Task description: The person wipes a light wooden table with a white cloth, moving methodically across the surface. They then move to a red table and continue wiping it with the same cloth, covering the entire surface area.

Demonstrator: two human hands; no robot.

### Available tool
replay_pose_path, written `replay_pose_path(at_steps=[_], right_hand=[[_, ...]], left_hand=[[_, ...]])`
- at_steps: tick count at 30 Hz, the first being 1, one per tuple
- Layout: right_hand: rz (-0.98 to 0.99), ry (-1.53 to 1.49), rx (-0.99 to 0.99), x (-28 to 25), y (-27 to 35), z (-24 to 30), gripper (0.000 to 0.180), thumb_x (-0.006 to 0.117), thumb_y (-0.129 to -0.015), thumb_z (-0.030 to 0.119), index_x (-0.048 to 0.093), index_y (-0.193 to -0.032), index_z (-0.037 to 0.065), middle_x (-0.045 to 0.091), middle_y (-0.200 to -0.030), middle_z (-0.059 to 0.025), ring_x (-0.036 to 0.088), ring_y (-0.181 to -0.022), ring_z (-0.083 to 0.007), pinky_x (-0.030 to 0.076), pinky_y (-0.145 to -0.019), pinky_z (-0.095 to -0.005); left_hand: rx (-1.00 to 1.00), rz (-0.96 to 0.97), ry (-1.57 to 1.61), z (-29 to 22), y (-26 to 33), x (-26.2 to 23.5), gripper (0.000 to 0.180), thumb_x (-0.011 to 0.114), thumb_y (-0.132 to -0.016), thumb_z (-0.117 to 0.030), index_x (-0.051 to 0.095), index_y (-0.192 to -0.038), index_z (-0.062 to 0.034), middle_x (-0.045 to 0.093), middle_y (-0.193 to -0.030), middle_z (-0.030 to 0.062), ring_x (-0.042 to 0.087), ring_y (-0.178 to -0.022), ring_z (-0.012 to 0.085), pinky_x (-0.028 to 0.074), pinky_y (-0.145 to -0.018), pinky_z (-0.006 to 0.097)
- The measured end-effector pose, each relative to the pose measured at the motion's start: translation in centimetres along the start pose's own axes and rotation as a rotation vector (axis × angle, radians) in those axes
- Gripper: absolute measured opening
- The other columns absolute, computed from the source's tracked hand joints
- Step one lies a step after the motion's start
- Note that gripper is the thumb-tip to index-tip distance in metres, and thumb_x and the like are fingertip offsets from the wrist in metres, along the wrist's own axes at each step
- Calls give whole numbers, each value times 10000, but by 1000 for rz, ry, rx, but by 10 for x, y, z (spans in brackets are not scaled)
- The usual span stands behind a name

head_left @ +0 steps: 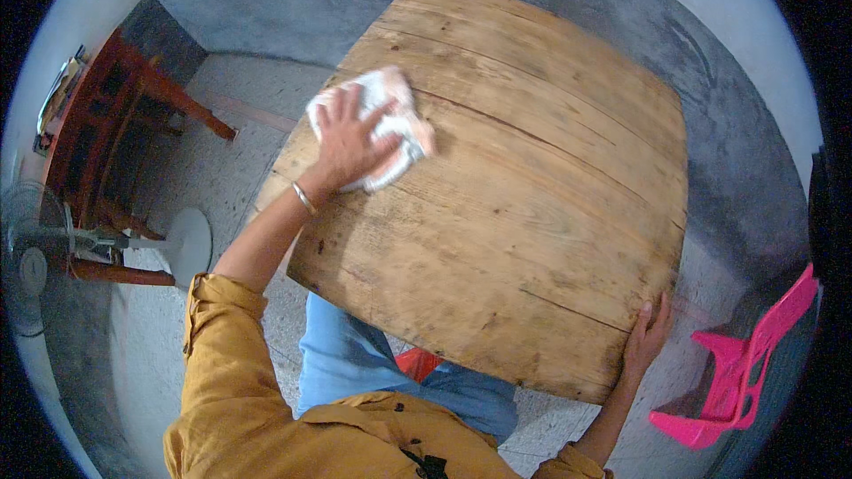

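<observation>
Standing fan [33,270], round wire head, pale disc base; at far left, just beside the table next listed.

Side table [142,89], reddish-brown wood, legs splayed in the wide view. Bears a few small objects [60,96] along its far-left edge, too small to identify.

Shirt [240,381], mustard, long-sleeved, left cuff rolled up near the elbow; worn by the person at work.

Bracelet [303,198], pale metallic band, on left wrist.

Left hand [346,142], open, fingers spread wide and laid flat, slightly blurred. Presses from above on the cloth, without closing round it.

Cloth [390,93], white with pinkish patches, rumpled. Lies under the left hand, on the upper left part of the wooden top, near its left edge.

Trousers [346,355], blue; partly hidden below the near edge of the wooden top. Red item [415,364] between the legs, mostly covered, kind not clear.

Wooden top [506,204], broad, plank-built, light brown, with dark seams, cracks and small knots. Fills the centre.

Right hand [646,337], set against the right edge of the wooden top, near its lower right corner; fingers fairly straight, pointing away from the body. Holds no separate object in sight; impossible to tell whether curled under the edge.

Chair [783,312], bright pink, at far right, apart from the wooden top.
</observation>
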State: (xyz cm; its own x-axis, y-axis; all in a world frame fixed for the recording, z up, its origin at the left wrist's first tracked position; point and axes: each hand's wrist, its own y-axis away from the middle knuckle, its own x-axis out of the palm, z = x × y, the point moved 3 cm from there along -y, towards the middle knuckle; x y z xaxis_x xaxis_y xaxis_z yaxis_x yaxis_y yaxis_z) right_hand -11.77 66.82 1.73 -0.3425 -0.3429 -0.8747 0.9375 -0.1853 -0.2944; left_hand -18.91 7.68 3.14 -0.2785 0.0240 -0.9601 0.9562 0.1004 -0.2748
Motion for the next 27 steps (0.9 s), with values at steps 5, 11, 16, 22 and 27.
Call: replay_pose_path(at_steps=[5,11,16,22,27], right_hand=[[-7,11,-38,1,0,1,487,526,-945,297,471,-1343,23,453,-1351,-277,418,-1246,-443,310,-1068,-499],[21,7,-13,1,-4,2,491,516,-949,304,469,-1352,27,420,-1394,-274,391,-1271,-457,296,-1081,-509],[34,55,15,0,-1,1,488,505,-958,314,472,-1358,38,391,-1419,-288,358,-1304,-470,283,-1093,-511],[-1,33,14,3,2,-1,488,511,-958,301,465,-1369,41,410,-1400,-297,373,-1294,-471,291,-1086,-519],[32,13,47,-4,-1,17,466,511,-957,276,480,-1342,15,425,-1387,-293,398,-1281,-455,315,-1075,-496]], left_hand=[[-189,-11,45,29,-86,29,623,490,-852,-643,455,-1396,-342,316,-1463,237,288,-1347,447,191,-1022,686],[174,-78,53,-93,-118,60,579,485,-863,-617,465,-1387,-372,333,-1479,187,256,-1381,424,177,-1050,682],[586,47,267,-175,-37,23,569,498,-862,-604,474,-1381,-373,282,-1516,191,239,-1392,436,157,-1064,679],[525,208,219,-103,24,-6,578,539,-862,-496,437,-1415,-362,202,-1561,166,167,-1422,440,69,-1098,660],[23,-3,28,-20,-34,10,590,528,-869,-555,438,-1408,-333,290,-1501,218,258,-1369,464,183,-1019,728]])
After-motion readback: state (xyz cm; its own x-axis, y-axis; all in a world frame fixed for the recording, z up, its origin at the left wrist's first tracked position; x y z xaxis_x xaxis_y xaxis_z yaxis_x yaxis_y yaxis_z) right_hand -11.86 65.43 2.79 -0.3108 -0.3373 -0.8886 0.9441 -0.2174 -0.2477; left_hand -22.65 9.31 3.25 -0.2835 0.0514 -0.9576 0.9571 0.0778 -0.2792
